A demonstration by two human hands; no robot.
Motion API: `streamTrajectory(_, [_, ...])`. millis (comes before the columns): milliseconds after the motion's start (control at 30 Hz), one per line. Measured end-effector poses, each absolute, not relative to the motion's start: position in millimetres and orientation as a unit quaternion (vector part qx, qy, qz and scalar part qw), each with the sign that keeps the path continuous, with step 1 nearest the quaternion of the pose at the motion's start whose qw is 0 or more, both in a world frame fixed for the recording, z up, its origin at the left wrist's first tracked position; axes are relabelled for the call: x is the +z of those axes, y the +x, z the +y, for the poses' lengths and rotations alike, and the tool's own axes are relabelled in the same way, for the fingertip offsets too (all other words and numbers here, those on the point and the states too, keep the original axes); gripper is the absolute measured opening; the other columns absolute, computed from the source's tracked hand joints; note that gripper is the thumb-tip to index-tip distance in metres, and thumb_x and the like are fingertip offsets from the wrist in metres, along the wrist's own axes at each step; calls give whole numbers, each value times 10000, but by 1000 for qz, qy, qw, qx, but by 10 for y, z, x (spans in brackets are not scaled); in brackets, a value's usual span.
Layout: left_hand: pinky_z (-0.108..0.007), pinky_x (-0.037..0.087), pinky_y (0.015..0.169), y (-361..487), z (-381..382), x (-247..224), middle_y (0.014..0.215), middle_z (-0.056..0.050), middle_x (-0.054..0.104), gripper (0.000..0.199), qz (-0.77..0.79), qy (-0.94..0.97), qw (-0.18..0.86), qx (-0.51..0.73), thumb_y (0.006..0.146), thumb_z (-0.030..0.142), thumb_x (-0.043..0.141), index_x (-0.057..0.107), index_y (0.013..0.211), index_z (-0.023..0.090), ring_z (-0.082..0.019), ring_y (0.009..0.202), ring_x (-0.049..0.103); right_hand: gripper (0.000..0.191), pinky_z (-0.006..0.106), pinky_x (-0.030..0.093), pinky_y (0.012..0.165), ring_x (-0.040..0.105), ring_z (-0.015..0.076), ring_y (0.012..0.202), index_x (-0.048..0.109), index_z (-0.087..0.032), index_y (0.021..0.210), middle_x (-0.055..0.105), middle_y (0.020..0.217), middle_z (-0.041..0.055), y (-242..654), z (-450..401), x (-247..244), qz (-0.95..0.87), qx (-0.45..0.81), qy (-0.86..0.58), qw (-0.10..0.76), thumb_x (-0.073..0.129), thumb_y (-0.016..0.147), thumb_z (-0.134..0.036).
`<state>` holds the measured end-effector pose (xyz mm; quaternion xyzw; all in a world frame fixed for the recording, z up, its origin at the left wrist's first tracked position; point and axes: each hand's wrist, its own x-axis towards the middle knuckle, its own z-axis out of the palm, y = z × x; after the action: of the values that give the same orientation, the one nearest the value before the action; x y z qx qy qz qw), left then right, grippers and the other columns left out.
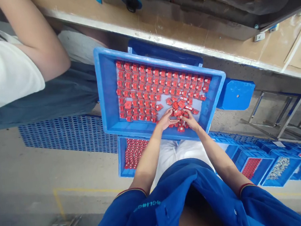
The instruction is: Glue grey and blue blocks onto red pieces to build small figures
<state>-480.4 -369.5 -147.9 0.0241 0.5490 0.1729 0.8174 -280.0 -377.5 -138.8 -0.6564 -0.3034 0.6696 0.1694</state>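
Note:
A large blue crate (157, 59) lies in front of me with many small red parts (143, 88) standing in rows on a pale liner. Toward its right side is a loose, jumbled pile of red parts (181, 104). My left hand (165, 120) is at the pile's left edge, fingers curved and apart at the red pieces; whether it grips one is too small to tell. My right hand (190, 120) reaches into the pile from the right, its fingers bent against red parts, and what they hold is not clear.
A person in a white shirt (4, 68) stands at the left. A workbench edge (141, 36) runs across above the crate. Another crate of red parts (121, 158) sits below it. A blue stool (235, 94) and stacked blue crates (269, 175) are at the right.

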Motion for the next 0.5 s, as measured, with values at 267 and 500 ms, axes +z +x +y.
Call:
streamTrajectory(267, [-489,692,953,-4829,-3608,-1535,1256,-85,793,859,543,-15,815,203,851,453,905,492,1597,348,-198,800,817,630,472,555,1175,727,276,1224,693,-226,1286,784,1308,97,-2929,-3650,-1408,-351,669,-632,173,848,763,-543])
streamTrajectory(500, [-437,662,1009,-4782,-3744,-1222,1266,-71,797,1005,533,13,781,325,704,558,981,548,1579,320,-243,1048,804,583,538,533,1208,715,338,1350,728,-214,1344,768,1416,146,-3066,-3631,-1121,-445,599,-631,209,722,910,-602])
